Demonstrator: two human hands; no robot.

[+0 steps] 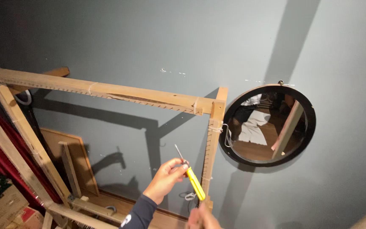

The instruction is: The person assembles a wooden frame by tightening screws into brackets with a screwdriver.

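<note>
We've got the screwdriver (190, 173) up in front of the frame (106, 91), left hand (166, 178) pinched on its shaft near the yellow handle, right hand (202, 218) low at the handle end, grip hard to tell. Tip isn't touching the frame yet.

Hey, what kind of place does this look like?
Probably a home room used as a craft or weaving workspace. A big notched wooden frame, like a loom, leans at a grey wall, a round mirror hangs beside it, and the left hand holds a yellow screwdriver.
</note>
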